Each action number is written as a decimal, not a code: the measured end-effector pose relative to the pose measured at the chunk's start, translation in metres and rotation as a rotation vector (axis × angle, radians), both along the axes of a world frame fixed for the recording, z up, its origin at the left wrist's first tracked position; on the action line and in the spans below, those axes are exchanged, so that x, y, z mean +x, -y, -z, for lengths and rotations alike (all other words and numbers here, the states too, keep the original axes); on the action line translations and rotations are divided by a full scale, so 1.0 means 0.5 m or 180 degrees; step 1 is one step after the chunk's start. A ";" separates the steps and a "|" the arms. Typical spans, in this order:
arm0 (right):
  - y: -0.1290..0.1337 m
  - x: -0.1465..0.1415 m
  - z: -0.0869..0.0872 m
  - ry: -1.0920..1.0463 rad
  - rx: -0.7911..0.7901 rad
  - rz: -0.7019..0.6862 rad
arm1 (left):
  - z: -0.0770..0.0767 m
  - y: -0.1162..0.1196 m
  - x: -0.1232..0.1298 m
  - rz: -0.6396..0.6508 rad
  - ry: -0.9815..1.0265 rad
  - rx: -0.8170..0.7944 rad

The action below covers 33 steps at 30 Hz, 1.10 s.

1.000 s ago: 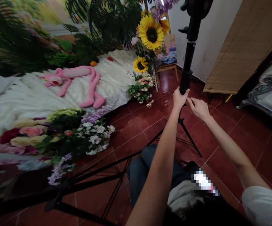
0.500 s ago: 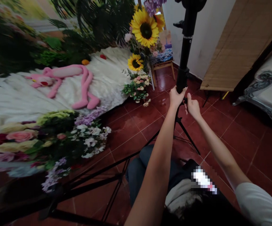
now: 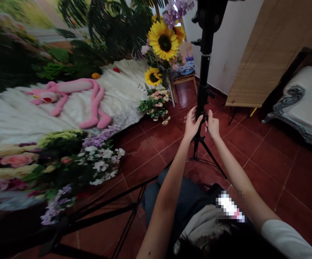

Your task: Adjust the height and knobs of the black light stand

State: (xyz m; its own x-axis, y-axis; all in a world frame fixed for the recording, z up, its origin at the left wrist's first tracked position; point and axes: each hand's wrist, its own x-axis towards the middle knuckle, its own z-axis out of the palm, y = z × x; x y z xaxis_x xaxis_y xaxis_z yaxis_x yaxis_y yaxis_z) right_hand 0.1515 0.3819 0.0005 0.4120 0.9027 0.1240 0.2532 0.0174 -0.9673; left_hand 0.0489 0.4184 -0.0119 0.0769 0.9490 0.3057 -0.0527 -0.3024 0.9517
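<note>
A black tripod stand (image 3: pixel 204 68) rises upright in front of me, its spread legs on the red tiles. My left hand (image 3: pixel 193 124) is around its column just above the legs, thumb on the near side; part of the fingers is hidden behind the pole. On the column's right side, my right hand (image 3: pixel 212 124) is closed at a small dark knob, thumb raised and fingers curled. The contact there is partly hidden.
Black legs of another stand (image 3: pixel 99 216) cross the lower left. A white fur-covered surface (image 3: pixel 126 79) holds a pink plush toy (image 3: pixel 95 97). Flowers (image 3: pixel 102 158) border it. Sunflowers (image 3: pixel 164 42) stand by a small easel (image 3: pixel 184 80); a white sofa (image 3: pixel 309 97) is at right.
My left hand has loosened and slid lower on the column, its fingers more spread. The view has shifted a little, and my right hand stays at the knob.
</note>
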 end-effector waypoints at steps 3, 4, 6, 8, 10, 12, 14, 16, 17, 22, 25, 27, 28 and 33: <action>0.001 0.005 -0.001 -0.0042 -0.0044 -0.0051 | 0.080 0.072 -0.103 0.0239 -0.0023 -0.0561; 0.001 0.006 -0.002 -0.0077 -0.0077 -0.0019 | 0.111 0.098 -0.151 0.0213 -0.0078 -0.0723; 0.002 0.004 -0.002 -0.0203 -0.0121 0.0105 | 0.173 0.154 -0.267 0.0034 -0.0234 -0.0953; 0.005 -0.007 0.002 -0.0386 -0.0060 0.0206 | 0.223 0.212 -0.400 -0.0508 -0.0364 -0.1114; 0.011 -0.033 0.009 -0.0605 0.0059 0.0232 | 0.254 0.273 -0.535 -0.1085 -0.0514 -0.1276; 0.020 -0.078 0.019 -0.0782 0.0131 0.0088 | 0.264 0.335 -0.660 -0.1591 -0.0602 -0.1351; 0.030 -0.141 0.030 -0.0884 0.0105 -0.0234 | 0.252 0.395 -0.762 -0.2022 -0.0546 -0.1353; 0.043 -0.220 0.037 -0.0955 0.0005 -0.0716 | 0.222 0.446 -0.841 -0.2501 -0.0453 -0.1329; 0.051 -0.265 0.039 -0.0984 -0.0068 -0.0977 | 0.203 0.467 -0.873 -0.2766 -0.0423 -0.1291; 0.104 -0.505 0.034 -0.0718 -0.0398 -0.2317 | 0.099 0.535 -0.976 -0.3951 -0.0552 -0.0750; 0.145 -0.644 0.022 -0.0423 -0.0446 -0.3041 | 0.050 0.548 -1.008 -0.4559 -0.0724 -0.0483; 0.173 -0.734 0.012 -0.0255 -0.0468 -0.3383 | 0.022 0.545 -1.024 -0.4762 -0.0853 -0.0314; 0.187 -0.778 0.006 -0.0179 -0.0484 -0.3536 | 0.009 0.540 -1.030 -0.4742 -0.0902 -0.0297; 0.230 -0.988 -0.027 0.0078 -0.0724 -0.4101 | -0.040 0.514 -1.041 -0.4063 -0.1452 -0.1249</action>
